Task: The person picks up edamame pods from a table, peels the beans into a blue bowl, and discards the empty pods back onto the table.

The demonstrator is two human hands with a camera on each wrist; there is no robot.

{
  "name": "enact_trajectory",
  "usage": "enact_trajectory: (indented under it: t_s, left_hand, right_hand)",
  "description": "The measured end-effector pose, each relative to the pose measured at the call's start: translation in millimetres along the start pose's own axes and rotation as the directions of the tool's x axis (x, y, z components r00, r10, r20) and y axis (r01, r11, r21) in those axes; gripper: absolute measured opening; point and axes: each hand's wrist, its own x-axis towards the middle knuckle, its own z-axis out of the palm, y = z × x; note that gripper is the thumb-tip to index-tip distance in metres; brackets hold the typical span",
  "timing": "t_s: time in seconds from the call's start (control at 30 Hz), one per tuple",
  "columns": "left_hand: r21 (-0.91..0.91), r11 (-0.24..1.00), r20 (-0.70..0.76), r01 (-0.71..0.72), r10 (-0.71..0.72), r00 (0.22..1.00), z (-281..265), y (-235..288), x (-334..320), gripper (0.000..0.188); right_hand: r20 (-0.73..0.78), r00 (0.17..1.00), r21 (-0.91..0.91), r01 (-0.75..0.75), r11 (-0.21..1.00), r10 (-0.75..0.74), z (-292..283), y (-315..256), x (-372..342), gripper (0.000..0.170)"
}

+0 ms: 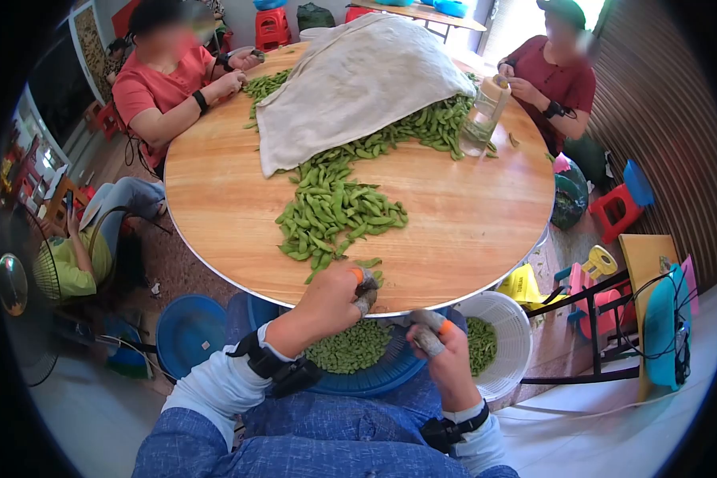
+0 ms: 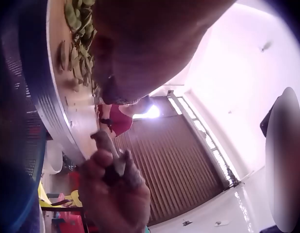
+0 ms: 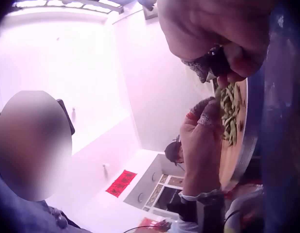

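Green soybean pods (image 1: 334,211) lie in a heap running from under a pale cloth (image 1: 358,80) toward the near table edge. My left hand (image 1: 334,299), with grey covers on its fingertips, is at the near end of this heap. Thumb and finger pinch a pod (image 1: 379,278) there. To its right, just off the table edge, my right hand (image 1: 446,350) has its covered fingers curled inward; I cannot tell whether anything is between them. Below the hands a blue basket (image 1: 374,388) holds shelled green beans (image 1: 346,348).
A white basket (image 1: 518,342) with green pieces stands on the right, a blue basin (image 1: 191,327) on the left. A bottle (image 1: 484,119) stands on the round table (image 1: 470,231). Two people (image 1: 163,95) sit across it, hands raised. A fan (image 1: 24,287) is far left.
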Motion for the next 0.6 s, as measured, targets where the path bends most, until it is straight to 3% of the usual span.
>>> enact_trajectory:
  t_s: [0.1,0.23,0.33,0.4,0.5,0.6]
  left_hand:
    - [-0.086,0.987,-0.101,-0.133,0.124,0.987,1,-1,-10,0.013]
    - [-0.226,0.974,0.007,0.012,-0.011,1.000,-6,-6,-15,0.012]
    - [-0.408,0.902,0.101,0.140,-0.108,0.989,-10,1,-27,0.014]
    - [-0.508,0.848,0.145,0.152,-0.090,0.985,-7,5,-34,0.018]
    - [-0.618,0.735,0.212,0.279,-0.186,0.959,6,-6,-43,0.025]
    - [-0.790,0.495,0.315,0.363,-0.181,0.932,17,-16,-49,0.030]
  right_hand:
    - [0.140,0.982,0.249,-0.156,0.956,0.124,15,3,20,0.029]
    - [0.195,0.966,0.357,-0.229,0.905,0.168,29,4,30,0.031]
    - [0.195,0.972,0.359,-0.193,0.913,0.129,34,0,28,0.029]
    - [0.222,0.967,0.284,-0.190,0.940,0.129,32,2,28,0.026]
    - [0.217,0.972,0.134,-0.119,0.984,0.088,30,2,24,0.023]
    - [0.233,0.972,0.022,-0.005,1.000,0.000,33,-3,19,0.022]
